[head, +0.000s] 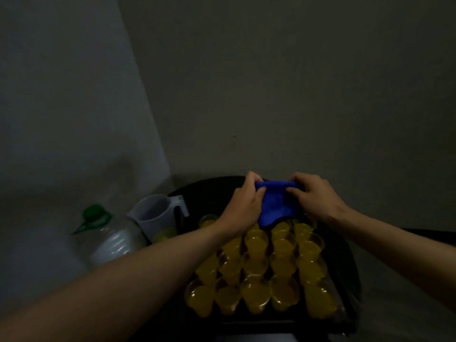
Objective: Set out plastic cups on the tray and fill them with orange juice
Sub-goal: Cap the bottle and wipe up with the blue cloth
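From my remote seat the head view is dim. Nearest to me, two bare forearms reach forward from the lower corners, the left one crossing low over the scene. Below them lies a dark tray (271,323) on a dark round table (209,188), and the tray is packed with clear plastic cups (255,265) standing upright in close rows, rim against rim. Every cup I can make out holds orange juice. To the left of the tray, and nearer to me than the jug, stands a large clear bottle (111,243) with a green cap (93,212) and a green carry handle. Just beyond it, beside the tray's far left corner, is a pale translucent jug (158,215) with a little yellow juice at its bottom. Farther out, above the far end of the tray, both hands hold a blue cloth (276,206) between them. The left hand (243,206) has its fingers curled round the cloth's left side, and the right hand (318,196) pinches the right side with bent fingers and thumb. The cloth hangs down from the two grips, and its lower edge reaches the farthest row of cups, though I cannot tell whether it touches them. Behind everything rise plain walls, grey and dark, meeting in a corner.
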### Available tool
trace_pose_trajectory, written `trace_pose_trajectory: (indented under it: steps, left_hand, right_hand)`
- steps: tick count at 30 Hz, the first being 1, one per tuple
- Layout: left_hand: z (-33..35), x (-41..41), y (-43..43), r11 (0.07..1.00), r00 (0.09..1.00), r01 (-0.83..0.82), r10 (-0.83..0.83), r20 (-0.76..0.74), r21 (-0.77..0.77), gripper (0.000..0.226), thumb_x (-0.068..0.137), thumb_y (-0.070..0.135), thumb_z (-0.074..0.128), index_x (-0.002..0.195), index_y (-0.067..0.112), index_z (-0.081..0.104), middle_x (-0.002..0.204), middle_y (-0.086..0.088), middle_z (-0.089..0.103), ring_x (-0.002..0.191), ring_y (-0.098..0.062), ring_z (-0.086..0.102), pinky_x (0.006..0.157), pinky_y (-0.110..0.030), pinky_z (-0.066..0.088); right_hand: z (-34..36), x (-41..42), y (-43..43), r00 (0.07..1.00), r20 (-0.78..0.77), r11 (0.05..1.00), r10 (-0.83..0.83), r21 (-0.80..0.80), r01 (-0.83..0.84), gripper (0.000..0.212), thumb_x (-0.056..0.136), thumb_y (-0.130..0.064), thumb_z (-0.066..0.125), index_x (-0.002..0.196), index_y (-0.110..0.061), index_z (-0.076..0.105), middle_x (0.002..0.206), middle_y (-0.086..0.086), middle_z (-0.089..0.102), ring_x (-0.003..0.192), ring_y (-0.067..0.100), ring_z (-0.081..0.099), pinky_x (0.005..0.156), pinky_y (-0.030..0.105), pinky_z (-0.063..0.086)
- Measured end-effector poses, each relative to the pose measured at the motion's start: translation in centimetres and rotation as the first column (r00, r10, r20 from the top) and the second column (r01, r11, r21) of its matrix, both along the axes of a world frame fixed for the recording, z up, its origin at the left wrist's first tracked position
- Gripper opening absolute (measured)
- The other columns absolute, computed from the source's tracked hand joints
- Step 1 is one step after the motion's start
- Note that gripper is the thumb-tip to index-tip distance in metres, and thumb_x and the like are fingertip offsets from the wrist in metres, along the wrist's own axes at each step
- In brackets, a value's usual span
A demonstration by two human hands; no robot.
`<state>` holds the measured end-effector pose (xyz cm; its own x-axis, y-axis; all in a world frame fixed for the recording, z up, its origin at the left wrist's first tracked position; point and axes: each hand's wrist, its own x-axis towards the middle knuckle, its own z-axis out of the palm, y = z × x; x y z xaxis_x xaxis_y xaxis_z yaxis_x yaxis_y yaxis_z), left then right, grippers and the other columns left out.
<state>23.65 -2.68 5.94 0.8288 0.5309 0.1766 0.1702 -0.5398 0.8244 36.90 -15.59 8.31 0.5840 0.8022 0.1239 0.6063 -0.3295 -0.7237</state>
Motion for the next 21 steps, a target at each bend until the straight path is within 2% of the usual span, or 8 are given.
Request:
trace_pose_trajectory:
  steps: [2,7,8,11,13,16,18,21]
  left_hand:
    - [0.4,-3.3,1.8,0.998,0.998,-0.061,0.061,0.019,0.022,0.009,0.108,0.026,0.04,0.102,0.029,0.045,0.089,0.0,0.064,0.07,-0.008,0.063,0.057,-0.022,0.051]
    - [0.4,-10.6,6.0,0.967,0.975,-0.224,0.224,0.016,0.119,0.004,0.108,0.027,0.039,0.105,0.028,0.042,0.097,-0.005,0.062,0.089,-0.029,0.063,0.072,-0.053,0.057]
    - [0.2,-11.9,6.5,0.957,0.967,-0.253,0.253,0.018,0.145,0.005,0.108,0.028,0.039,0.105,0.03,0.041,0.097,-0.004,0.062,0.089,-0.03,0.063,0.072,-0.053,0.056]
    - [-0.7,-15.8,7.5,0.931,0.948,-0.319,0.315,0.051,0.177,0.005,0.109,0.024,0.039,0.109,0.022,0.043,0.09,-0.003,0.062,0.078,-0.021,0.062,0.061,-0.04,0.052]
    - [-1.8,-18.3,7.8,0.914,0.935,-0.354,0.348,0.066,0.198,0.009,0.109,0.022,0.04,0.113,0.017,0.046,0.091,-0.003,0.063,0.078,-0.014,0.061,0.062,-0.034,0.049]
    - [-4.4,-22.0,7.3,0.889,0.911,-0.411,0.407,0.061,0.199,0.005,0.109,0.021,0.04,0.108,0.02,0.045,0.085,0.002,0.061,0.074,-0.008,0.059,0.057,-0.021,0.041]
    - [-6.5,-24.3,6.3,0.877,0.89,-0.456,0.454,0.046,0.151,0.006,0.108,0.022,0.04,0.104,0.025,0.043,0.082,0.003,0.061,0.071,-0.007,0.058,0.058,-0.021,0.04]
    - [-9.7,-27.6,4.8,0.859,0.861,-0.507,0.509,-0.008,0.071,0.007,0.107,0.023,0.042,0.101,0.026,0.043,0.082,-0.002,0.062,0.073,-0.016,0.063,0.063,-0.032,0.046]
  right_hand:
    - [0.8,-2.5,2.5,0.998,0.005,0.998,0.06,-0.029,-0.06,0.013,0.103,-0.018,0.05,0.101,-0.025,0.061,0.097,-0.006,0.063,0.088,0.006,0.062,0.065,0.018,0.047]
    - [1.3,-8.5,8.1,0.984,-0.048,0.984,0.174,-0.038,-0.176,0.011,0.103,-0.018,0.052,0.101,-0.025,0.061,0.096,-0.005,0.062,0.084,0.005,0.06,0.061,0.017,0.044]
    - [1.2,-9.7,9.1,0.978,-0.079,0.98,0.194,-0.033,-0.197,0.012,0.102,-0.018,0.052,0.102,-0.025,0.061,0.097,-0.004,0.062,0.085,0.005,0.06,0.062,0.018,0.044]
    - [0.4,-13.1,11.4,0.961,-0.132,0.967,0.242,-0.054,-0.251,0.013,0.102,-0.018,0.053,0.108,-0.024,0.062,0.1,-0.004,0.062,0.085,0.005,0.06,0.061,0.019,0.044]
    - [-0.4,-15.2,12.7,0.949,-0.15,0.951,0.279,-0.093,-0.294,0.013,0.102,-0.018,0.053,0.109,-0.025,0.062,0.098,-0.007,0.06,0.083,0.002,0.058,0.06,0.018,0.042]
    - [-2.1,-18.2,14.0,0.926,-0.169,0.914,0.337,-0.176,-0.365,0.016,0.101,-0.018,0.053,0.113,-0.02,0.062,0.105,-0.004,0.06,0.09,0.005,0.059,0.065,0.019,0.043]
    - [-3.6,-20.2,14.4,0.906,-0.131,0.868,0.403,-0.258,-0.423,0.018,0.1,-0.018,0.053,0.116,-0.017,0.061,0.111,-0.001,0.06,0.099,0.011,0.06,0.071,0.02,0.045]
    - [-6.1,-23.1,14.8,0.861,-0.087,0.774,0.5,-0.401,-0.49,0.019,0.1,-0.016,0.053,0.118,-0.016,0.061,0.118,0.003,0.06,0.105,0.015,0.059,0.084,0.028,0.049]
